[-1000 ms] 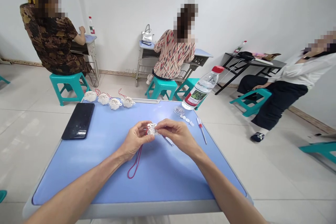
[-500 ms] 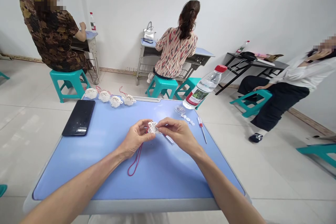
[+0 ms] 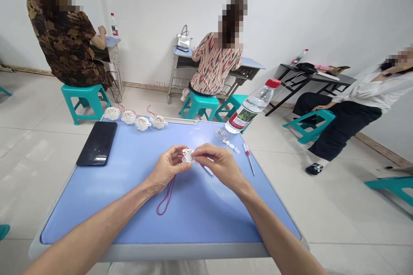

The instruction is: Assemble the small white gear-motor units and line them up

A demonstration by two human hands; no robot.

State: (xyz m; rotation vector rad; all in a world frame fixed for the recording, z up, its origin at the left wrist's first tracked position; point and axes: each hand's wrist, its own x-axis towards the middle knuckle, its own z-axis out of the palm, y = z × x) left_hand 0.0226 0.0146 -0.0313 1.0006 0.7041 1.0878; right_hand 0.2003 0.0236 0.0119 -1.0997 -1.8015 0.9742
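Note:
Over the middle of the blue desk point(image 3: 138, 219), my left hand point(image 3: 166, 169) is closed around the edge of a small white plastic piece point(image 3: 187, 155). From that hand a red cord loop point(image 3: 167, 202) hangs down onto the desk. My right hand point(image 3: 219, 163) pinches at the right side of the same white piece; whether a tiny part sits between its fingertips is hidden. Partly under the right hand lies a slim tool point(image 3: 208, 171). Further right rests a screwdriver point(image 3: 248, 159) with a red and clear handle.
Several white round pieces with red cords point(image 3: 142, 123) line the far left edge, behind a black phone point(image 3: 97, 144). At the far right stand a water bottle point(image 3: 247, 114), a clear dish point(image 3: 221, 134) and small white discs point(image 3: 229, 144). Other people sit on green stools beyond.
Both hands stay almost where they were, still on the white piece. The view has shifted very slightly.

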